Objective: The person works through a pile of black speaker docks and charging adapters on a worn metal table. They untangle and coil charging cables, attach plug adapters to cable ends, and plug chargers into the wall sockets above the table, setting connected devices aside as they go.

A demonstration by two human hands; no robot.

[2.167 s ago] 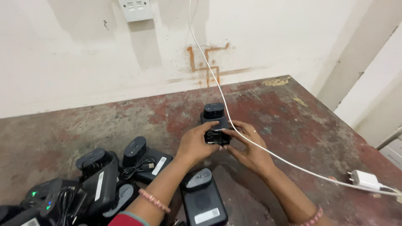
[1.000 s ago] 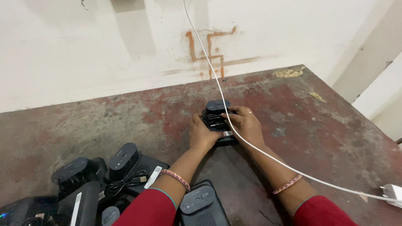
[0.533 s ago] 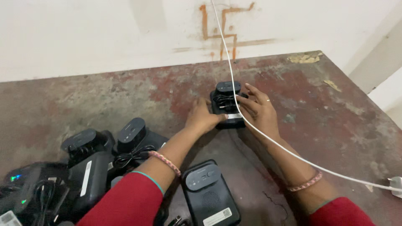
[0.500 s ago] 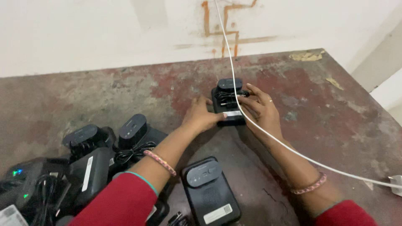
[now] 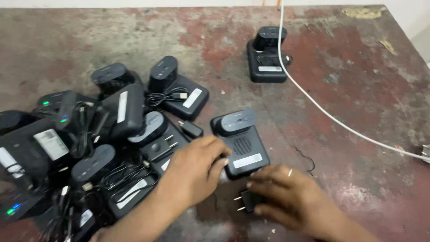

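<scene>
Hands on a black charging unit and its plug adapter, near edge of a worn red-brown table (image 5: 358, 89).

Left hand (image 5: 192, 172): fingers curled against the left side of the black charging unit (image 5: 242, 143), touching, grip not closed around it. Right hand (image 5: 291, 199): fingers pinching a small black plug adapter (image 5: 249, 200), prongs pointing left, just below the unit. Heap of similar black units (image 5: 107, 130) with cables at left; another unit (image 5: 267, 54) well apart at top, white cable (image 5: 327, 114) running across it.

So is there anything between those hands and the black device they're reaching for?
Nothing visible: the left hand already touches the black device, and the right hand rests on a small plug adapter beside it.
</scene>
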